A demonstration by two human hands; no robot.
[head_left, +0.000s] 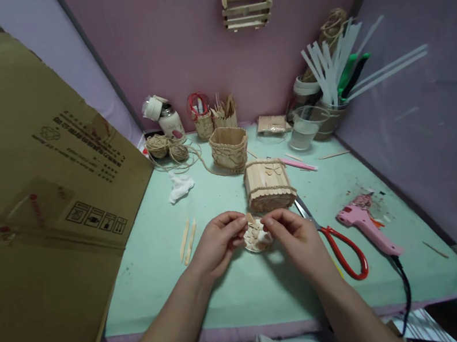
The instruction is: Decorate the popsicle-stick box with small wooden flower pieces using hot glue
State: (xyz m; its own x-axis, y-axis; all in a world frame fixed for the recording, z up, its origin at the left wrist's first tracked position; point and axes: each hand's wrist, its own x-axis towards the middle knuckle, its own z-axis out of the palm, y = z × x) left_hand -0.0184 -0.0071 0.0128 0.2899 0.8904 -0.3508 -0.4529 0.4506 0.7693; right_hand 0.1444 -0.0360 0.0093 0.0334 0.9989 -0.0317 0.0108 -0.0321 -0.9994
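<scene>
Both of my hands meet over a small round dish (253, 247) that holds little cut wooden pieces (252, 237) and a white bit. My left hand (221, 241) is closed in a pinch on a small pale wooden piece (250, 218) above the dish. Opposite it, my right hand (294, 237) has thumb and finger pressed together at the dish's right side; whatever lies between them is too small to make out. Just beyond my hands a wooden-stick box (267, 179) with twine trim and a petal-like decoration rests on its side.
Red-handled scissors (342, 251) and a pink glue gun (369, 226) with a cord lie right. Two craft sticks (188, 242) and a crumpled white tissue (180, 186) are left. Behind stand another wooden box (229, 147), twine balls (158, 146) and a clear cup (303, 130). Cardboard (40, 196) borders the left.
</scene>
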